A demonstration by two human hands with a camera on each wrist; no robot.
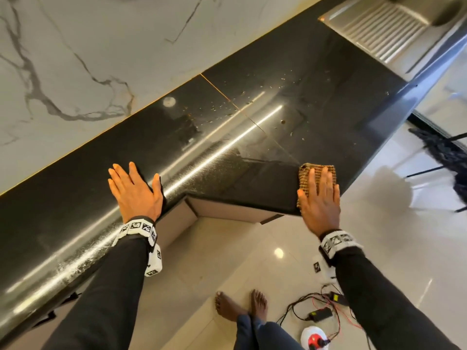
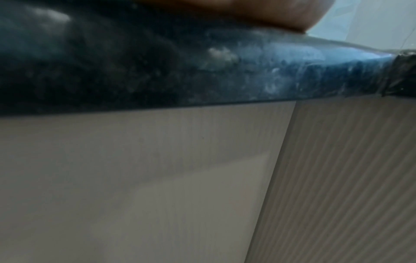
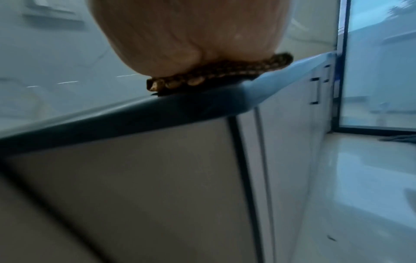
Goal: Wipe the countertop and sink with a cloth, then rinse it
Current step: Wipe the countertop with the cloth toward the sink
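Right hand (image 1: 319, 198) flat, fingers straight and together, pressing a brown woven cloth (image 1: 307, 173) onto the black countertop (image 1: 290, 117) at its outer corner. Cloth mostly hidden under the palm; only the far edge beyond the fingertips and a strip along the thumb side showing. In the right wrist view, just the heel of the right hand (image 3: 191, 35) and a thin, bumpy edge of the cloth (image 3: 216, 74) at the countertop (image 3: 135, 113) lip, blurred.

Left hand (image 1: 136, 192) well apart from the right, also flat on the countertop, fingers straight, thumb splayed, holding nothing. In the left wrist view, only a blurred sliver of the left hand (image 2: 258, 12) along the top edge, above the dark speckled edge of the countertop (image 2: 157, 71) and pale cabinet fronts (image 2: 135, 178); fingers out of sight there.

Between the hands and beyond them, scattered droplets and crumbs (image 1: 252, 102) on the black surface, too small to identify. Far beyond the right hand, a steel sink (image 1: 394, 29) with ribbed drainboard, its basin cut off by the frame's top corner. Beyond the left hand, a white veined marble wall (image 1: 101, 46).

Below the hands, bare feet (image 1: 240, 306) on glossy floor tiles (image 1: 379, 173), with tangled wires and small devices (image 1: 321, 311) under the right forearm. Right of the right hand, a dark, blurred shape (image 1: 444, 152), partly cut off.
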